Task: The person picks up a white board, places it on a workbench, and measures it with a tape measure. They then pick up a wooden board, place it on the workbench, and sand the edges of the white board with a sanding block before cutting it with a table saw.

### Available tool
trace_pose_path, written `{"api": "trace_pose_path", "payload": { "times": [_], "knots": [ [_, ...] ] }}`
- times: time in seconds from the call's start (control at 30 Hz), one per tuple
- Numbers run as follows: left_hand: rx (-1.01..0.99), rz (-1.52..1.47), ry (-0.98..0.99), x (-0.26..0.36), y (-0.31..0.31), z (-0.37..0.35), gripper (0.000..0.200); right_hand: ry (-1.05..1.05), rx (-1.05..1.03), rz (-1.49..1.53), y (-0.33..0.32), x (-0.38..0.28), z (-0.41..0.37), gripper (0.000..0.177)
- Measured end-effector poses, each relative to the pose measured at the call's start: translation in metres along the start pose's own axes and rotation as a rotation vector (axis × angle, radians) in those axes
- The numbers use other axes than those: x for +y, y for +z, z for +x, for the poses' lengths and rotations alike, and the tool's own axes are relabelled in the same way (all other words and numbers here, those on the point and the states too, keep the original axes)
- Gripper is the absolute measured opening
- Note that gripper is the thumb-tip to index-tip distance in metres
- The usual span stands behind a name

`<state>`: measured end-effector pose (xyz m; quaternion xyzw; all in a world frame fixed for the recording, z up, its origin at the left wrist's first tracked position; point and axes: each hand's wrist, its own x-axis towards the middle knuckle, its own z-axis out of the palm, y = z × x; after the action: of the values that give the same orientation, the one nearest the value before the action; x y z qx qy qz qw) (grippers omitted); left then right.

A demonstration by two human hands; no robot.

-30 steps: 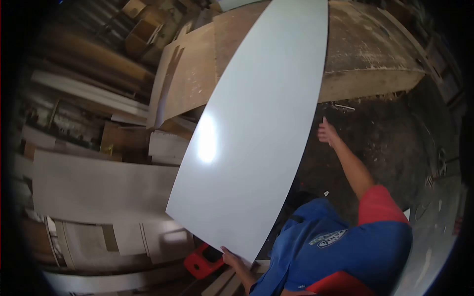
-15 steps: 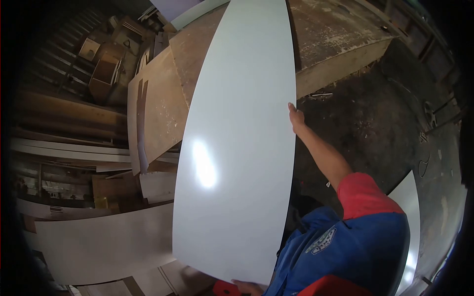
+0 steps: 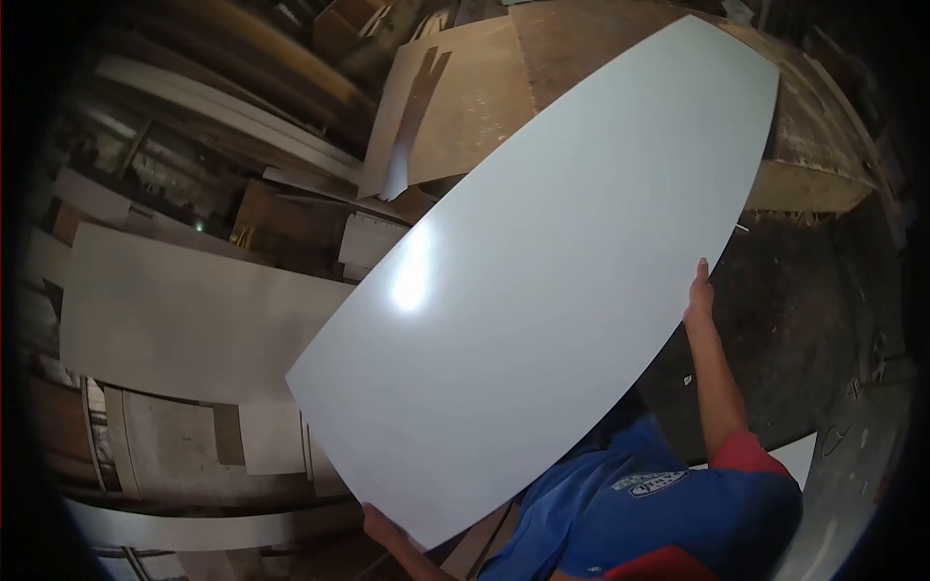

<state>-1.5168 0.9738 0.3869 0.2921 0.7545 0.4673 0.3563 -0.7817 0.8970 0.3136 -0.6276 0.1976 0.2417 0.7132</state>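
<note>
A long white glossy panel [image 3: 542,261] fills the middle of the view, slanting from lower left to upper right, with a bright light reflection on its face. My right hand [image 3: 699,295] is closed on its right long edge, thumb on top and the other fingers hidden beneath. At the near short end, my left hand [image 3: 383,531] grips the edge close to the bottom corner, its fingers mostly hidden under the panel. The panel's far end overlaps a worn brown wooden table [image 3: 572,48] in this view.
A brown board [image 3: 475,107] with a dark strip [image 3: 417,126] on it lies at the table's left. Pale sheets [image 3: 194,310] and boards are stacked along the left. Dark floor [image 3: 794,320] spreads to the right, with another white panel [image 3: 799,460] behind my right arm.
The panel has swung clockwise in view, its far end moving right and its near end left. Both hands have kept their grip; my left hand shows further left along the near end.
</note>
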Motion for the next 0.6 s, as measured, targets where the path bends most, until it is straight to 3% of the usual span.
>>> {"api": "trace_pose_path", "payload": {
  "times": [0.13, 0.23, 0.3, 0.43, 0.5, 0.6],
  "knots": [
    [-0.066, -0.1, 0.02, 0.04, 0.038, 0.032, 0.048, -0.038, -0.002, 0.022, 0.03, 0.01, 0.022, 0.08],
    [-0.118, -0.094, 0.03, 0.052, 0.062, 0.08, 0.048, -0.022, -0.084, 0.187, 0.067, 0.004, 0.017, 0.071],
    [-0.112, -0.273, 0.11, 0.047, 0.086, 0.124, 0.041, -0.022, -0.086, 0.205, 0.087, 0.002, 0.029, 0.069],
    [-0.09, -0.268, 0.139, 0.089, 0.145, 0.148, 0.037, -0.072, -0.159, 0.217, 0.126, 0.006, 0.051, 0.068],
    [-0.062, -0.085, 0.043, 0.1, 0.165, 0.18, 0.035, -0.012, -0.145, 0.21, 0.149, -0.004, 0.049, 0.068],
    [-0.058, -0.088, 0.076, 0.125, 0.208, 0.196, 0.035, 0.028, -0.064, 0.148, 0.181, -0.015, 0.066, 0.068]
  ]
}}
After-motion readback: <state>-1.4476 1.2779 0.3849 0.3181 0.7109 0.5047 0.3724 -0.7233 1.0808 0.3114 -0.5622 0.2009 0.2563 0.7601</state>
